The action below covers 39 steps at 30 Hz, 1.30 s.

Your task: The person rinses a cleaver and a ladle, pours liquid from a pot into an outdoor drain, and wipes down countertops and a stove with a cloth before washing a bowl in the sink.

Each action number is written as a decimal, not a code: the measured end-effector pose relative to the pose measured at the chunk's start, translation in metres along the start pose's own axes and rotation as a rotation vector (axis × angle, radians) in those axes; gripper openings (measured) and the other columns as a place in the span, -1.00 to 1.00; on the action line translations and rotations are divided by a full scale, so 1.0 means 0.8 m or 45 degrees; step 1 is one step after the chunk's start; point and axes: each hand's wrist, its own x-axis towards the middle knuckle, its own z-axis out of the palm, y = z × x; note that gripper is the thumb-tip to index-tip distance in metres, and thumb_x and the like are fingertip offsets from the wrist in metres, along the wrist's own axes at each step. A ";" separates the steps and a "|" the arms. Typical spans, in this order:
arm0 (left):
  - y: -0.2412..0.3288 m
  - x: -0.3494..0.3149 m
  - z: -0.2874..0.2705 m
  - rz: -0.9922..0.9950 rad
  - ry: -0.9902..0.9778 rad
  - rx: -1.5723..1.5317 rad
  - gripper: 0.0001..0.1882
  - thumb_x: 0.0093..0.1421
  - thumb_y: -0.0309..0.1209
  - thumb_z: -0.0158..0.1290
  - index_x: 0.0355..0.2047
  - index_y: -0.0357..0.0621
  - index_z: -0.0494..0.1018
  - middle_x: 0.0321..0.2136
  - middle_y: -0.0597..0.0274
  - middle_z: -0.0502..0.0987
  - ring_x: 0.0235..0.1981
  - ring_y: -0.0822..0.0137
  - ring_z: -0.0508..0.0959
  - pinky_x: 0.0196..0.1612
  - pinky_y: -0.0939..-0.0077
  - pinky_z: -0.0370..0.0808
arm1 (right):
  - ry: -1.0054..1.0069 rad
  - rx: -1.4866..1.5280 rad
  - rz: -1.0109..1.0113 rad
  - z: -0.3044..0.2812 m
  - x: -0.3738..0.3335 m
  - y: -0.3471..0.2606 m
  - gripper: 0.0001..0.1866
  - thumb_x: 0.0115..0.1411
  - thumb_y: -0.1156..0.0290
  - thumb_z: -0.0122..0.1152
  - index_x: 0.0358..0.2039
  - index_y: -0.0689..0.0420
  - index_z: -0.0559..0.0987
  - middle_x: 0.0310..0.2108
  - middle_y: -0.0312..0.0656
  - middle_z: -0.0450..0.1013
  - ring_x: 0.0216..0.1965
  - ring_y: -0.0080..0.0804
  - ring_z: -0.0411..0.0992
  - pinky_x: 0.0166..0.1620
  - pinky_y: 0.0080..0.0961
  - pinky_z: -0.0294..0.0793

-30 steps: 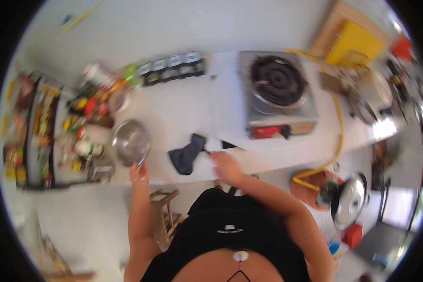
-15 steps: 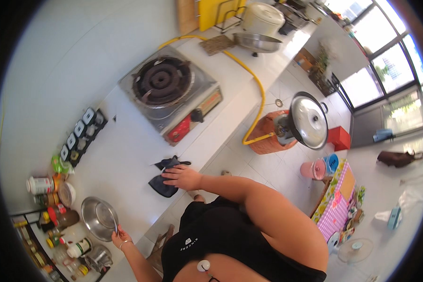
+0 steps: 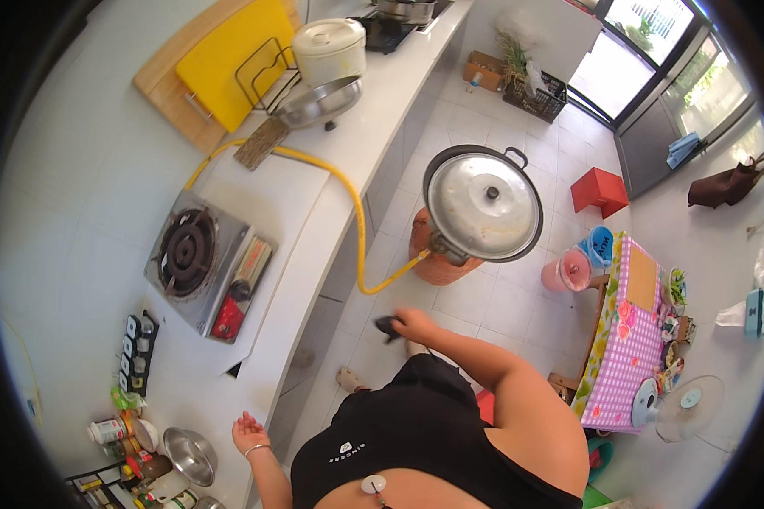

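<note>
My right hand grips a small dark cloth, which hangs bunched over the floor away from the counter. My left hand holds nothing and has its fingers apart at the counter's edge. A steel bowl rests on the counter left of that hand. Farther along stands a gas stove with a round black burner. Beyond my right hand a wok with a metal lid sits on top of an orange gas cylinder.
A yellow hose loops from the counter to the cylinder. Spice boxes and jars line the left wall. A steel pan and a white pot stand at the far end. A checkered table, buckets and a red box are on the right.
My right hand has lifted the cloth off the counter and carried it right, over the floor. My left hand has let go of the steel bowl. The view has turned rightward.
</note>
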 end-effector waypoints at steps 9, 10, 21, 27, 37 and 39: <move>-0.080 -0.089 0.161 -0.181 -0.372 0.489 -0.85 0.15 -0.31 -0.01 -0.37 -0.11 0.41 -0.35 0.18 0.56 -0.50 0.31 0.52 -0.50 0.52 0.42 | 0.289 0.054 1.403 -0.207 -0.192 0.265 -0.63 -0.18 0.17 0.22 -0.57 0.29 0.59 -0.60 -0.01 0.50 -0.61 -0.17 0.49 -0.48 -0.33 0.48; -0.093 -0.089 0.178 -0.201 -0.440 0.565 -0.85 0.15 -0.32 -0.01 -0.37 -0.13 0.41 -0.36 0.16 0.56 -0.50 0.30 0.52 -0.51 0.52 0.42 | 0.505 0.013 1.400 -0.214 -0.216 0.337 -0.66 -0.21 0.25 0.20 -0.56 0.34 0.57 -0.58 0.08 0.49 -0.55 -0.10 0.51 -0.46 -0.29 0.47; -0.267 -0.178 0.399 -0.379 -1.249 1.418 -0.87 0.18 -0.41 -0.04 -0.36 -0.21 0.42 -0.38 0.13 0.56 -0.48 0.37 0.56 -0.48 0.63 0.46 | 1.068 -0.475 0.889 -0.545 -0.168 0.301 -0.87 -0.16 0.42 0.11 -0.57 0.00 0.62 -0.48 -0.07 0.51 -0.39 -0.13 0.49 -0.34 -0.31 0.44; -0.347 -0.236 0.466 -0.202 -1.549 1.574 -0.79 0.20 -0.34 -0.03 -0.28 -0.25 0.44 -0.34 0.17 0.54 -0.44 0.41 0.56 -0.41 0.64 0.45 | 0.689 -0.721 0.877 -0.616 -0.003 0.275 -0.77 -0.06 0.26 0.04 -0.43 -0.05 0.63 -0.42 -0.13 0.54 -0.33 -0.14 0.50 -0.25 -0.27 0.47; -0.438 -0.309 0.499 -0.259 -1.110 1.434 -0.72 0.19 -0.32 0.04 -0.23 -0.31 0.42 -0.38 0.22 0.52 -0.47 0.44 0.54 -0.48 0.67 0.44 | 0.133 -0.478 0.436 -0.626 0.211 0.362 -0.69 -0.09 0.38 0.11 -0.26 0.05 0.60 -0.33 -0.08 0.53 -0.29 -0.16 0.50 -0.19 -0.33 0.46; -0.441 -0.315 0.502 -0.325 -1.032 1.429 -0.73 0.18 -0.32 0.04 -0.23 -0.30 0.43 -0.39 0.23 0.53 -0.48 0.47 0.54 -0.49 0.68 0.43 | -0.014 -0.353 0.428 -0.633 0.230 0.368 -0.70 -0.14 0.37 0.15 -0.34 0.15 0.60 -0.45 -0.03 0.52 -0.39 -0.17 0.50 -0.26 -0.34 0.46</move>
